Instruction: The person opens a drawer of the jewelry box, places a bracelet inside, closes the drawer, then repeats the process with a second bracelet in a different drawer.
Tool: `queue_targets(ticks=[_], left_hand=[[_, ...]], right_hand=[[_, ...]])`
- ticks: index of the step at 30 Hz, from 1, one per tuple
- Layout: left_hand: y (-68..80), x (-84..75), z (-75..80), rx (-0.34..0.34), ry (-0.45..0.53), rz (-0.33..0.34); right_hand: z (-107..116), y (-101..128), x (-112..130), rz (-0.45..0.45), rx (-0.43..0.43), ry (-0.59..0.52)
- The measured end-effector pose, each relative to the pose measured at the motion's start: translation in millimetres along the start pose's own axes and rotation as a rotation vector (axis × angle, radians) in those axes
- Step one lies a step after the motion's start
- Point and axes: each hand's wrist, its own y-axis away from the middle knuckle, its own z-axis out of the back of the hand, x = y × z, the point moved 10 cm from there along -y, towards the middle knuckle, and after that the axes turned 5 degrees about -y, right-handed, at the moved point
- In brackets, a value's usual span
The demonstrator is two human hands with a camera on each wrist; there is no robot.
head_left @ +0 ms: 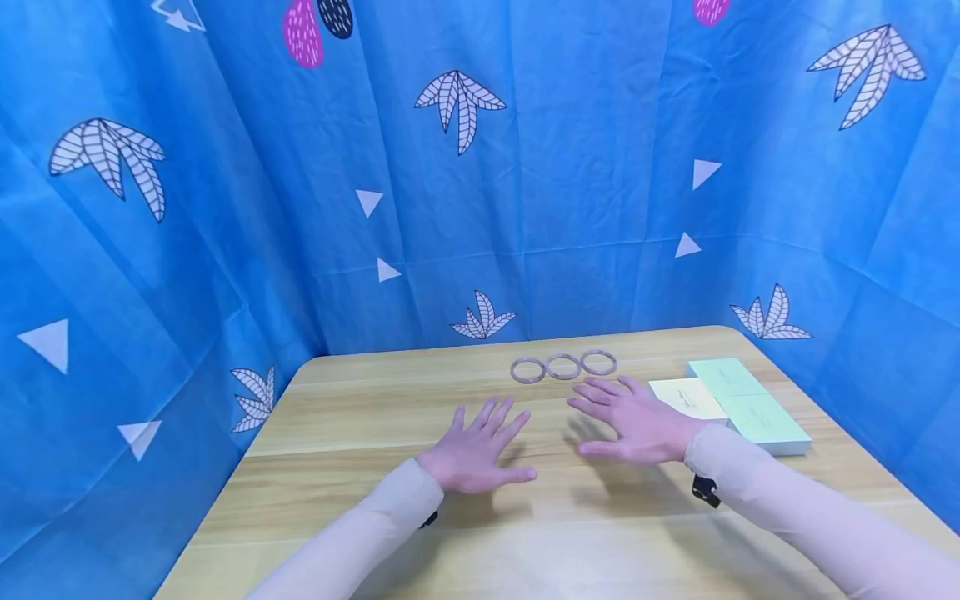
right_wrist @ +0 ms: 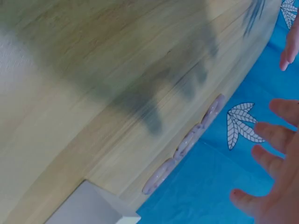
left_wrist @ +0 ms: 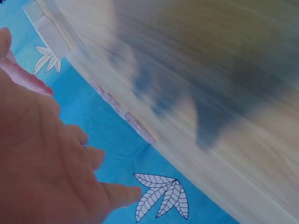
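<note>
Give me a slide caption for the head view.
Two arms stretched over a wooden table, three rings in a row, boxes to their right.

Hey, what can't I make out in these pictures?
Head view: print on the cream box and green boxes, too small to read.
Head view: the black object at the left wrist, mostly hidden by the left sleeve.
Left wrist view: markings on the rings, blurred.
Right wrist view: the grey-looking box, cut off by the bottom edge; the left hand, by the right edge.
</note>
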Motion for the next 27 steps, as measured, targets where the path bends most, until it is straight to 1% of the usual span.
queue_targets(ticks=[3,8,11,15,19,23,27], left_hand=[[-3.1,-2.6,4.7,0.003,0.01,-0.011],[-11.5,-4.8,6.4,-0.018,0.045,-0.022],[-16.9,-8.0,10.7,-0.055,0.06,-0.029],[-23.3,-12.9,20.8,-0.113,0.064,-0.035],[-29.6,-16.2,26.4,-0.144,0.066,-0.03],[-37.3,-19.7,25.5,-0.139,0.079,-0.022],[-45.7,-25.9,21.9,-0.114,0.096,-0.024]], right_hand=[[5,0,0,0.019,-0.026,0.018],[12,2,-1,0.018,-0.02,0.012],[14,5,-5,-0.004,-0.007,0.01],[14,9,-14,-0.041,0.009,0.016],[14,13,-23,-0.066,0.015,0.018],[17,17,-30,-0.084,0.02,0.003],[21,20,-36,-0.093,0.032,-0.01]])
